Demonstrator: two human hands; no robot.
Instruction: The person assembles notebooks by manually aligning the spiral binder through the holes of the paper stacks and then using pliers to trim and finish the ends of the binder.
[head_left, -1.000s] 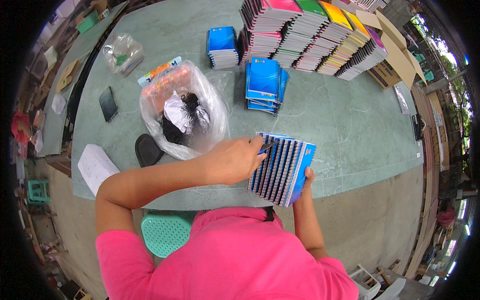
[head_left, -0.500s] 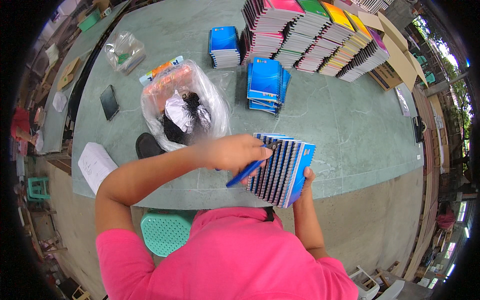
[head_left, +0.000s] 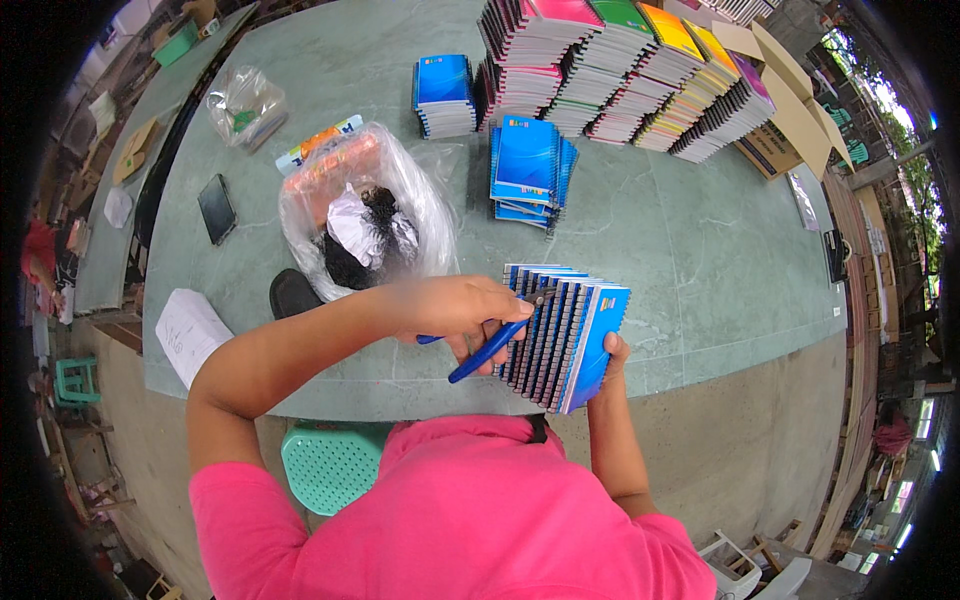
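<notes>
The person's left hand (head_left: 465,308) is curling around a pair of blue-handled metal pliers (head_left: 488,353), fingers bending in while the two handles are standing apart. The tool's tip is lying at the coils of a fanned row of blue-covered, spiral-bound notebooks (head_left: 568,335); from here I can't make out whether it is pinching a wire. The right hand (head_left: 615,350) is clasping that row from its right side, thumb pressing on the front cover, the other fingers hiding behind. The row is leaning at the near edge of the grey-green, stone-like table (head_left: 725,300), spines facing the pliers.

The work on this batch is looking partway along, I'd judge: coiled spines are showing on both sides of the tip, though nothing is telling me which are finished. Beyond the row, an uneven pile of blue spiral notebooks (head_left: 525,165) is lying, with a neater blue stack (head_left: 443,95) standing to its left. Tall stacks with pink, green, yellow and purple covers (head_left: 610,85) are rising behind; all are appearing bound, but whether any are waiting I can't tell.
</notes>
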